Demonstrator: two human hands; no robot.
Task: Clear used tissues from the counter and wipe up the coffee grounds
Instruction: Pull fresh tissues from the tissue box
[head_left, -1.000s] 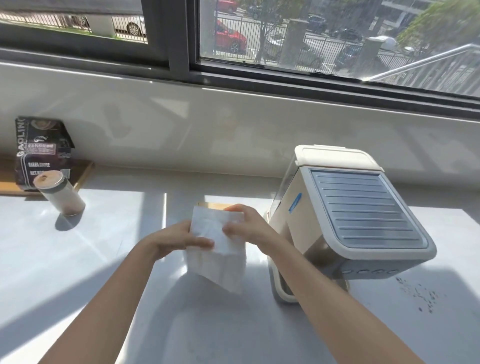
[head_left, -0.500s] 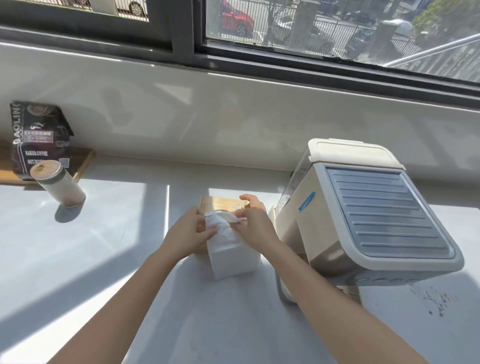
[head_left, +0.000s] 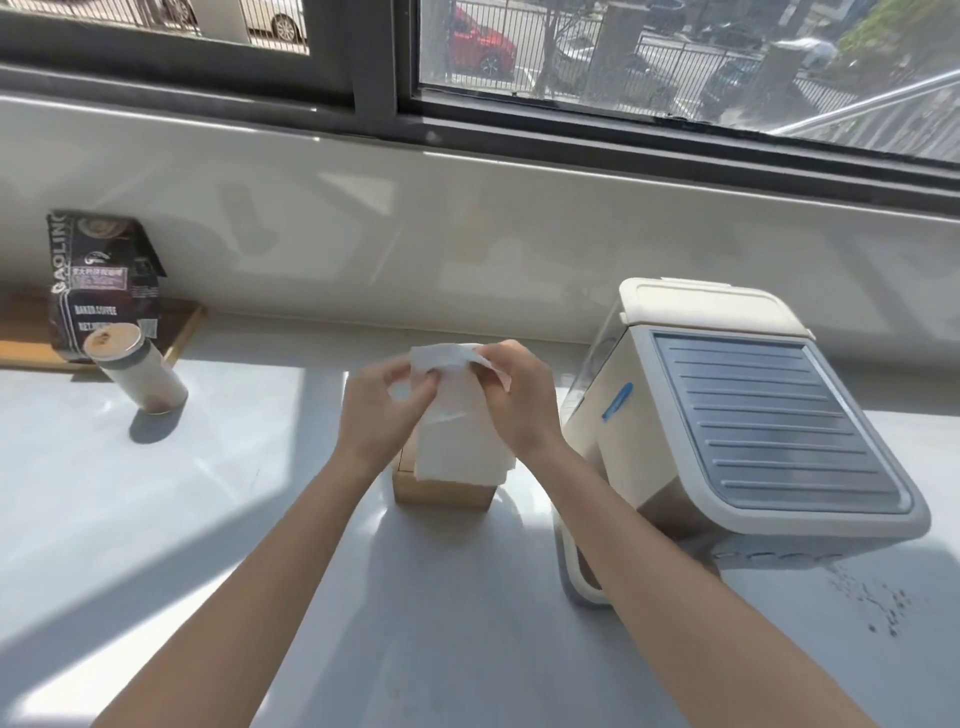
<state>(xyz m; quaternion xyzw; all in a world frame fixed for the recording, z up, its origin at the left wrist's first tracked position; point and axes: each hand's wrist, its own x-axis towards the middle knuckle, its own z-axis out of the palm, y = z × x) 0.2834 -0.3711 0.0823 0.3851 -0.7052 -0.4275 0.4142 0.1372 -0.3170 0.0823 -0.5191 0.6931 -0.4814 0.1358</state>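
Both hands hold one white tissue (head_left: 457, 436) above a wooden tissue box (head_left: 441, 491) in the middle of the counter. My left hand (head_left: 384, 410) pinches its upper left edge and my right hand (head_left: 519, 400) pinches its upper right edge. The sheet hangs down folded and covers most of the box's top. Dark coffee grounds (head_left: 878, 603) lie scattered on the grey counter (head_left: 208, 519) at the right, in front of the coffee machine.
A cream coffee machine (head_left: 748, 426) stands right of the box, close to my right forearm. At the far left, a black coffee bag (head_left: 101, 283) stands on a wooden tray (head_left: 182, 332) with a lidded glass jar (head_left: 137, 371) in front. A wall and window run behind.
Both hands have brought the tissue's top edge together and folded it narrower. The view has shifted so the box shows below the tissue.
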